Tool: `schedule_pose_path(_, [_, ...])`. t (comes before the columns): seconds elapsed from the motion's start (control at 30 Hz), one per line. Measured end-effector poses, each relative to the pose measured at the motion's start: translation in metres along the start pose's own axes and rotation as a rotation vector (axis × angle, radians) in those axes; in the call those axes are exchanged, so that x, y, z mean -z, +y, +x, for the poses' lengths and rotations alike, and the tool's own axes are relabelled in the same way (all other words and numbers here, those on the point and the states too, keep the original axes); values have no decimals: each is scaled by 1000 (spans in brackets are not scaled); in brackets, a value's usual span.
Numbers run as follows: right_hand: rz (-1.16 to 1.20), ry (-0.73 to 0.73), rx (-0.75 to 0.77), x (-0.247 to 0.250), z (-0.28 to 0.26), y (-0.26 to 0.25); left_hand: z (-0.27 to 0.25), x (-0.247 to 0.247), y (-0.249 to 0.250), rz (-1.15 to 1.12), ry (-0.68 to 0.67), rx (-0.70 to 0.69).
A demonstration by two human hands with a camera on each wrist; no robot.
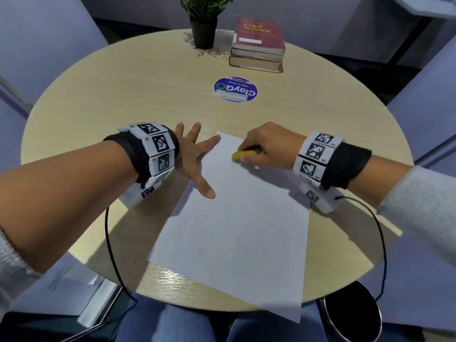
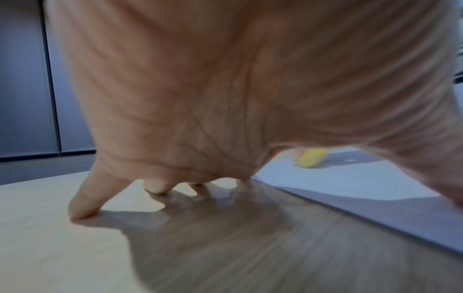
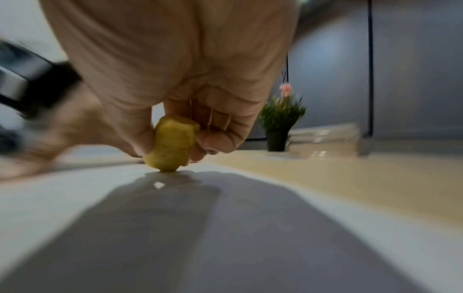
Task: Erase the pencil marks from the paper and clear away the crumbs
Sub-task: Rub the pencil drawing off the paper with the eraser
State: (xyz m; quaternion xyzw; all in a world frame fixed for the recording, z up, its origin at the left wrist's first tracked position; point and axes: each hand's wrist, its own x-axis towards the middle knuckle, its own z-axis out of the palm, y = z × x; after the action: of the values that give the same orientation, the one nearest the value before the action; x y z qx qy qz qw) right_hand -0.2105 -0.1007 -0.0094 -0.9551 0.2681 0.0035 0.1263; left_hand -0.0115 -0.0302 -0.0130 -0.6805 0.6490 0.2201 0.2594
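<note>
A white sheet of paper (image 1: 244,218) lies slanted on the round wooden table (image 1: 123,95), with faint pencil swirls in its lower half. My right hand (image 1: 266,146) grips a yellow eraser (image 1: 245,154) and presses its tip on the paper near the far corner; the right wrist view shows the eraser (image 3: 172,144) touching the paper (image 3: 75,198). A few dark crumbs (image 1: 217,156) lie just left of it. My left hand (image 1: 195,156) is spread flat, thumb and index finger on the paper's left edge, the other fingers (image 2: 82,200) on the table. The eraser (image 2: 312,157) shows past the palm.
A stack of books (image 1: 257,45) and a potted plant (image 1: 203,23) stand at the table's far side, with a round blue sticker (image 1: 235,90) in front of them. A dark round bin (image 1: 352,314) sits on the floor at the lower right. Cables hang from both wristbands.
</note>
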Motion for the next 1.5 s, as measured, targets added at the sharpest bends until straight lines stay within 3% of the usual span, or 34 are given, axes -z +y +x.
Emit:
schedule_pose_path(0.07, [-40,20,-43,2,2,8,0,0,0,0,4,-1])
schedule_pose_path(0.2, [31,-67,123,-10,-10,-17,-2,-1,1,0,6,0])
schedule_pose_path(0.37, [-9,9,-98,4,0,13,-3,0,1,14,8,7])
schedule_pose_path(0.5, [-36,14,-66,0,0,13,-7,9,10,76,82,-2])
schedule_pose_path(0.63, [-39,10,-79,1,-1,14,-10,14,27,-12,66,-9])
schedule_pose_path(0.83, [-67,5,-79,1,0,12,-8,4,39,30,103,32])
schedule_pose_path(1.03, [-120,-78,163,-11,-8,-18,-9,3,39,43,110,22])
schedule_pose_path(1.17, [-154,-17,-16,4,-2,4,-8,3,36,11,94,21])
schedule_pose_path(1.3, [-124,-82,202,-15,-13,-24,-9,4,37,3,94,26])
schedule_pose_path(1.33, [-90,-84,198,-14,-15,-24,-9,4,37,3,98,26])
schedule_pose_path(1.43, [-82,-4,1,1,-8,4,-8,3,36,9,119,24])
schedule_pose_path(1.5, [-97,6,-1,-2,-10,2,-8,1,37,10,120,24])
